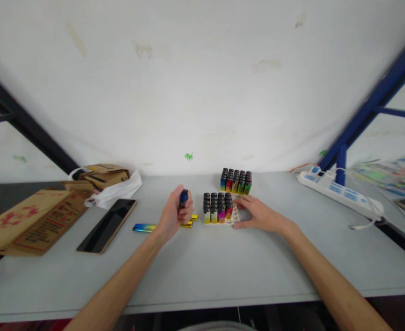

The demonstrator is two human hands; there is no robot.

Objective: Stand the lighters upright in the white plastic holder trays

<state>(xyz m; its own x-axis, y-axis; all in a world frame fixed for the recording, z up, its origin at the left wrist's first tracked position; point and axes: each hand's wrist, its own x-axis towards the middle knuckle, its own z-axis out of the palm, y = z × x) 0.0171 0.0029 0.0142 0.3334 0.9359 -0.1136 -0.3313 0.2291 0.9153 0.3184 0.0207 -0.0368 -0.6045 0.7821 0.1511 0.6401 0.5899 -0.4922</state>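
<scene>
My left hand is closed around a lighter with a dark blue-black top, held upright above the table. Behind and below it lie shiny flat strips: a blue-yellow strip and gold pieces, partly covered by the hand. My right hand spans the right end of a white tray, thumb at the front corner and fingers at the back corner. Several upright lighters with black tops and coloured bodies fill the tray's left part; bare slots show at its right. Behind stands another block of lighters.
On the left lie a phone, a cardboard box, a smaller carton and a white bag. A white power strip with cables runs along the right. The pale wall closes off the table's back.
</scene>
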